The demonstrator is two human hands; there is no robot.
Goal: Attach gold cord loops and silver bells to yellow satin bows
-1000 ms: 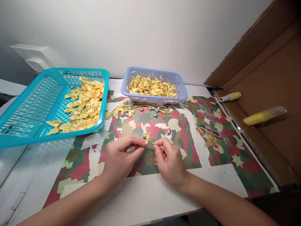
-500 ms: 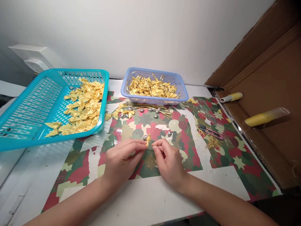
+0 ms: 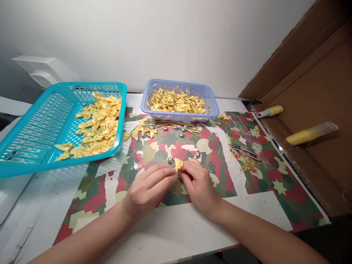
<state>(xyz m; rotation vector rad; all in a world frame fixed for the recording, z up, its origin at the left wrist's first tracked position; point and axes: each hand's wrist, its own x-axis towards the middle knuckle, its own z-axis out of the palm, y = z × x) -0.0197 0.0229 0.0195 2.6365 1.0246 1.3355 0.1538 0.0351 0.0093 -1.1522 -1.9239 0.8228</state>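
Note:
A small yellow ribbon bow [image 3: 178, 163] is pinched between the fingertips of my left hand [image 3: 150, 187] and my right hand [image 3: 199, 187], low over the patterned sheet. Both hands are closed, their fingertips nearly meeting at the bow. Just behind my left fingertips is a silver jingle bell [image 3: 170, 160]; whether it is joined to the bow I cannot tell. Another silver bell [image 3: 197, 155] lies beyond my right hand. Several more bells [image 3: 179, 128] lie farther back, beside a bundle of gold cords [image 3: 165, 123].
A turquoise basket [image 3: 124, 110] with yellow bows stands at left. At the back, a lilac basket [image 3: 181, 117] holds bows with gold cords. Pink thread snips [image 3: 246, 152] lie at right near gold clippings [image 3: 250, 164]. Yellow tubes [image 3: 310, 135] stick out from the cardboard wall [image 3: 313, 84].
The bow has turned to show a broader face and shifted slightly right. My right fingers have moved from beside it onto it, and my left hand has followed a little to the right.

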